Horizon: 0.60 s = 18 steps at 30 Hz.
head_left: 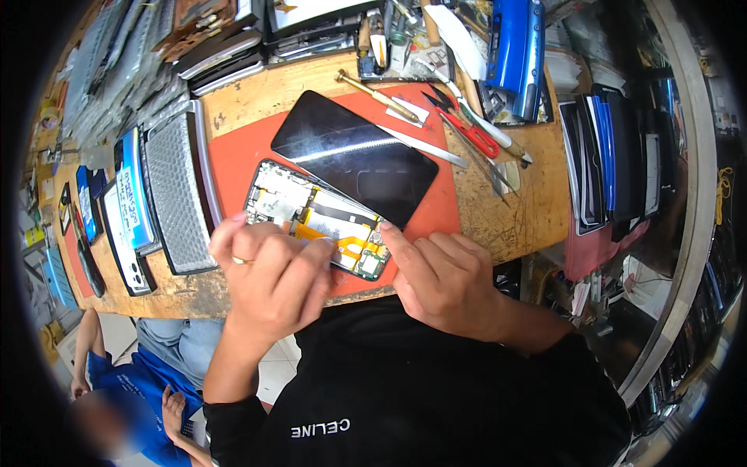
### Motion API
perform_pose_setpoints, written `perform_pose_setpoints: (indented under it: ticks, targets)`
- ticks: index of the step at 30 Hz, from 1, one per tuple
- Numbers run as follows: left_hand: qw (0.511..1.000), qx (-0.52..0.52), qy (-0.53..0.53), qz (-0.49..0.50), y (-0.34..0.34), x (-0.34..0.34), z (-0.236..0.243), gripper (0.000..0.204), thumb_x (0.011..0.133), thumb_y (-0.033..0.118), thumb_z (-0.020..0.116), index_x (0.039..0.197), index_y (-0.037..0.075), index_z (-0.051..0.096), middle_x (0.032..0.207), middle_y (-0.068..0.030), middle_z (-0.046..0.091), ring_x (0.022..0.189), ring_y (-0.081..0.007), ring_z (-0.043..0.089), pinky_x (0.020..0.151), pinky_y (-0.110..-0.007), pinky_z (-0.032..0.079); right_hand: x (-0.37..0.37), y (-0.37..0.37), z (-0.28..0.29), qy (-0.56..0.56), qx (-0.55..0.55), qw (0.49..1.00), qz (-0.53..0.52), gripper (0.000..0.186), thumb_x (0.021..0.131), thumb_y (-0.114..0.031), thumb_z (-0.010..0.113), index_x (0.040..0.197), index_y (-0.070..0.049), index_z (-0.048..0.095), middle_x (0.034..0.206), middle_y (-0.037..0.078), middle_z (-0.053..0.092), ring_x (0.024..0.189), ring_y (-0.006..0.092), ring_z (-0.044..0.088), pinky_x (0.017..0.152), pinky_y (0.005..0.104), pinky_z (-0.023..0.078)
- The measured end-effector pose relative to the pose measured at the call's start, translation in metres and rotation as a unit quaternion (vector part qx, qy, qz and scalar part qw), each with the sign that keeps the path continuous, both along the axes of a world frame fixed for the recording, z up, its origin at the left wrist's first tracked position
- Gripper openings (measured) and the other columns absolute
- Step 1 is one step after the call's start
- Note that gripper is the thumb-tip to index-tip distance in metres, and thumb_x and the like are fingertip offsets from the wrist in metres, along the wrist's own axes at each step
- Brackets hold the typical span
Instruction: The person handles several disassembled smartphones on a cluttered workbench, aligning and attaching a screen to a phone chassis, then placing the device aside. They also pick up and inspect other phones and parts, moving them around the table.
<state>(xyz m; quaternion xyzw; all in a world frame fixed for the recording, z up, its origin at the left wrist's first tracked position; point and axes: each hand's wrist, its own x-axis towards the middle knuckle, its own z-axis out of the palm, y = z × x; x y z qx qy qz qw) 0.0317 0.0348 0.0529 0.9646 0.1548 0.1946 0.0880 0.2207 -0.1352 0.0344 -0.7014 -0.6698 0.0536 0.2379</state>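
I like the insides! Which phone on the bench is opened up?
The opened phone under both hands on the red mat: its orange ribbon cables and circuit boards show. The phones at the left stay closed.

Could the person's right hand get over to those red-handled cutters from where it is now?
Probably yes. The right hand rests at the opened phone, and the red-handled cutters lie uncovered on the wooden bench beyond it, with only flat tools nearby.

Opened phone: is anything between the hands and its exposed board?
Nothing visible. The left hand and right hand already rest on the opened phone at its near edge. The black screen panel lies over its far side, away from the fingers.
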Motion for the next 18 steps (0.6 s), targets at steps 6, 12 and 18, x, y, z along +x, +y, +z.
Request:
perform_pose_setpoints:
  ticks: [6, 12, 18]
  targets:
    - [1.0, 0.009, -0.021, -0.007, -0.017, 0.016, -0.005, 0.027, 0.075, 0.017, 0.079, 0.101, 0.016, 0.079, 0.088, 0.0032, 0.058, 0.096, -0.0181, 0.061, 0.111, -0.048, 0.035, 0.021, 0.012, 0.014, 0.059, 0.067, 0.996, -0.028, 0.043, 0.081, -0.004, 0.076, 0.123, 0.003, 0.072, 0.079, 0.006, 0.059, 0.07, 0.0219, 0.063, 0.06, 0.0356, 0.05]
    - [0.992, 0.092, -0.036, -0.075, -0.008, 0.043, -0.009, 0.02, 0.078, 0.015, 0.076, 0.097, 0.008, 0.078, 0.092, -0.003, 0.065, 0.098, -0.0224, 0.066, 0.104, -0.046, 0.05, 0.057, 0.035, 0.011, 0.067, 0.07, 0.988, -0.118, 0.032, 0.087, -0.013, 0.081, 0.114, 0.001, 0.072, 0.091, 0.012, 0.065, 0.08, 0.0323, 0.068, 0.069, 0.0427, 0.054]
    - [0.958, 0.18, -0.007, -0.223, 0.006, 0.061, -0.002, 0.02, 0.071, 0.013, 0.067, 0.082, -0.002, 0.073, 0.08, -0.0082, 0.059, 0.076, -0.0225, 0.066, 0.091, -0.039, 0.056, 0.064, 0.05, 0.015, 0.148, -0.005, 0.983, -0.109, 0.038, 0.086, -0.012, 0.086, 0.118, 0.002, 0.072, 0.092, 0.011, 0.067, 0.077, 0.0209, 0.065, 0.072, 0.0343, 0.054]
